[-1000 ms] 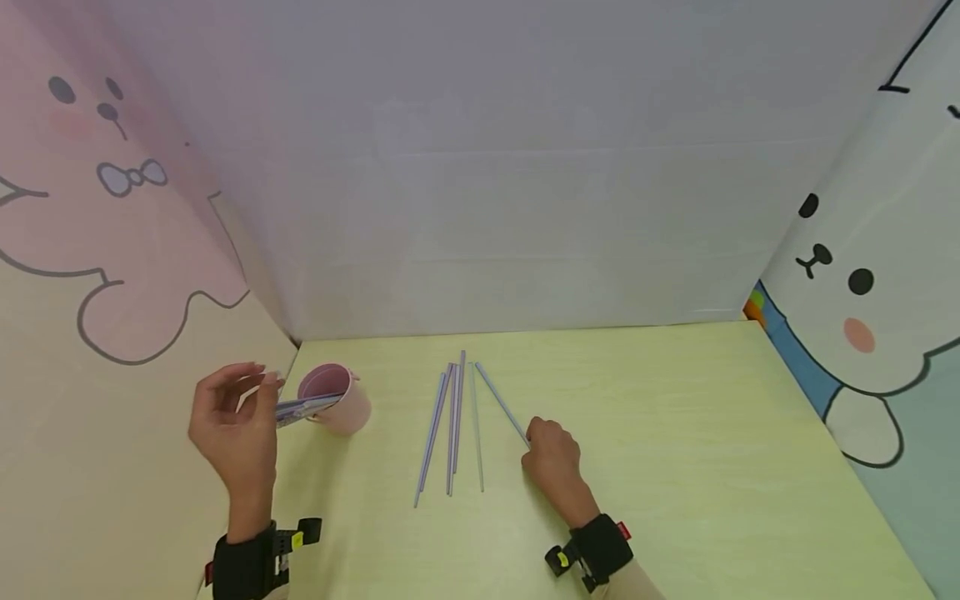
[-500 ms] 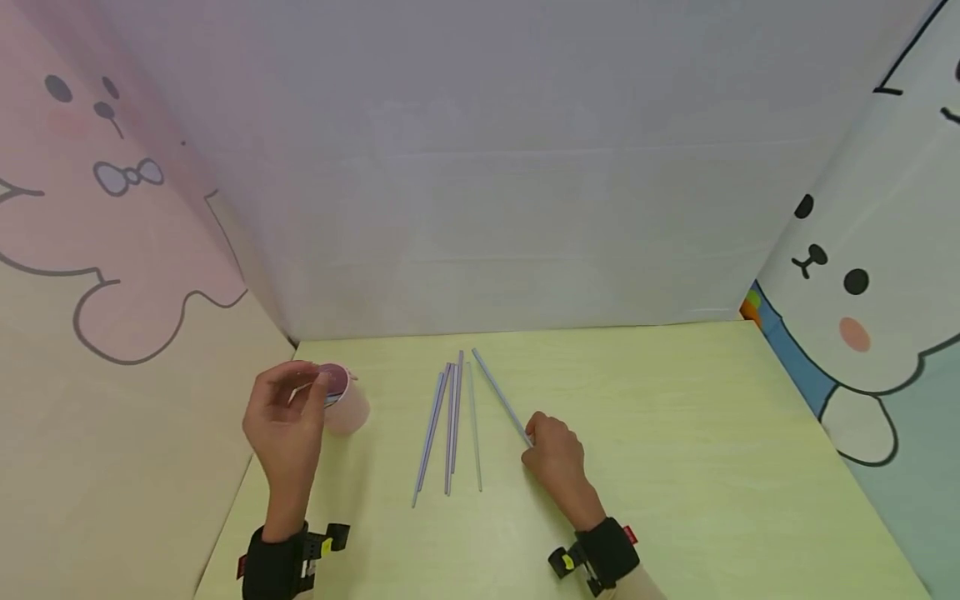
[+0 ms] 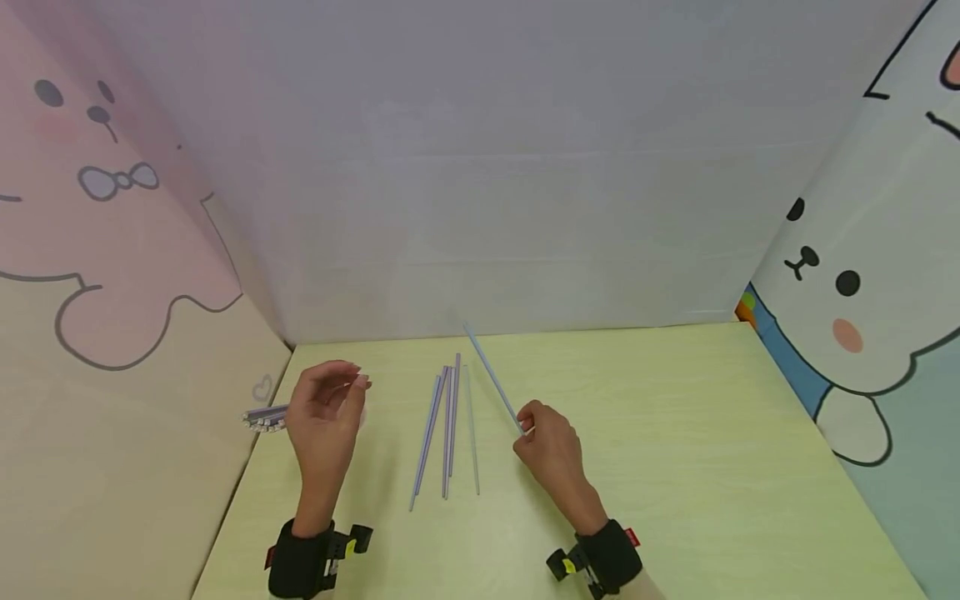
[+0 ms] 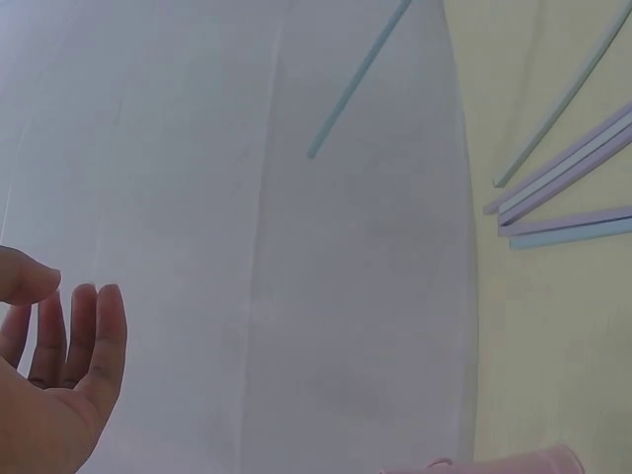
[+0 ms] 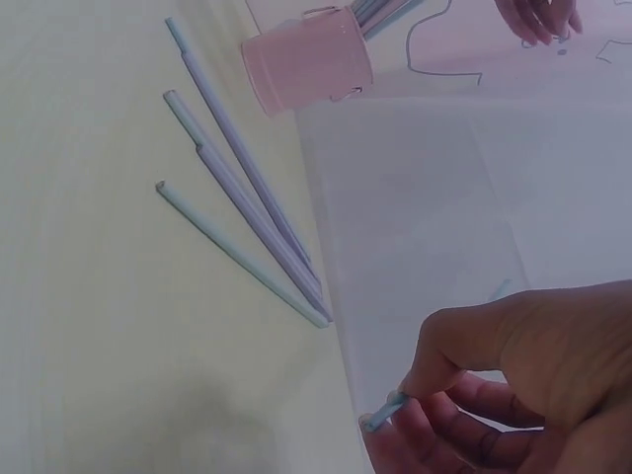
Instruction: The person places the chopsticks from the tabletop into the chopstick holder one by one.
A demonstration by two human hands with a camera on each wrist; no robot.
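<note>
My right hand point(image 3: 553, 458) pinches a light-blue straw point(image 3: 491, 371) near its lower end, between thumb and fingers. The straw slants up and away to the left, its far end raised in front of the back wall. My left hand point(image 3: 325, 421) hovers in front of the pink bucket point(image 5: 306, 64) with its fingers loosely bent and nothing visible in them. In the head view that hand hides most of the bucket. A bundle of straws point(image 3: 266, 417) sticks out of the bucket's mouth to the left.
Several purple and pale straws point(image 3: 450, 433) lie roughly side by side on the yellow table point(image 3: 675, 467), between the hands. A pale greenish straw point(image 3: 472, 429) lies at their right. A white sheet point(image 3: 480, 208) stands along the table's back edge.
My left hand has moved right, from beside the straw bundle to in front of the bucket. My right hand has raised the far end of its straw.
</note>
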